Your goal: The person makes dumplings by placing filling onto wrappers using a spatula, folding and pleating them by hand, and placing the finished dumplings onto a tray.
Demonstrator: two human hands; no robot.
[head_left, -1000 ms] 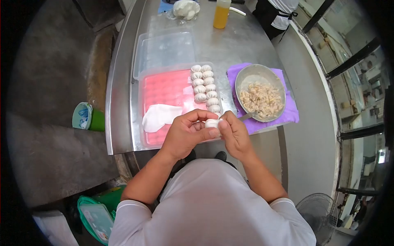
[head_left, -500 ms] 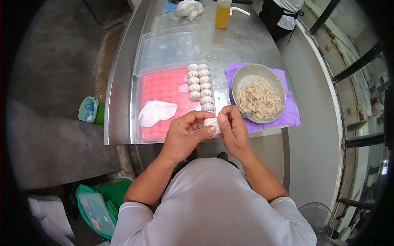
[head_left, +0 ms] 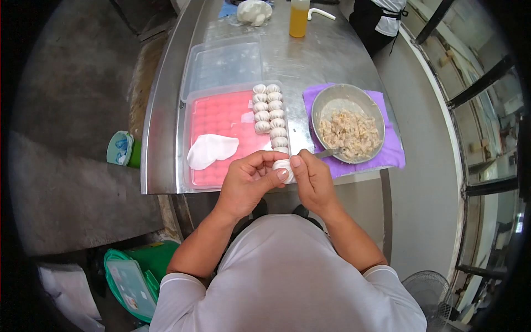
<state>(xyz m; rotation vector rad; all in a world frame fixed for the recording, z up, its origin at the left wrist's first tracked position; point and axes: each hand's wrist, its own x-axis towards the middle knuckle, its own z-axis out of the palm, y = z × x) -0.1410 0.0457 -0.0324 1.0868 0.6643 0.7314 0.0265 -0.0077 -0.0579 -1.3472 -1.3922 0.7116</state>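
A pleated white dumpling (head_left: 282,165) sits between my two hands at the table's front edge. My left hand (head_left: 249,181) curls around it from the left, with its thumb on the near side. The thumb and fingers of my right hand (head_left: 314,182) pinch the dumpling's right side. Just beyond them, two rows of finished dumplings (head_left: 268,108) line the right side of a pink-bottomed plastic tray (head_left: 215,116). Flat white dough pieces (head_left: 212,150) lie overlapping in the tray. Near my right hand, a metal utensil (head_left: 330,151) reaches over the rim of a bowl of filling (head_left: 351,133).
The bowl stands on a purple cloth (head_left: 394,149). Behind the tray lies a clear lid (head_left: 223,66). Farther back are a dough lump (head_left: 255,11) and a bottle of yellow liquid (head_left: 299,19). Another person (head_left: 379,22) stands at the far right. Green bins (head_left: 145,263) are at lower left.
My right fingers have shifted slightly down and closed tighter against the dumpling's side. More of the utensil's handle shows. The dumpling stays in my left hand.
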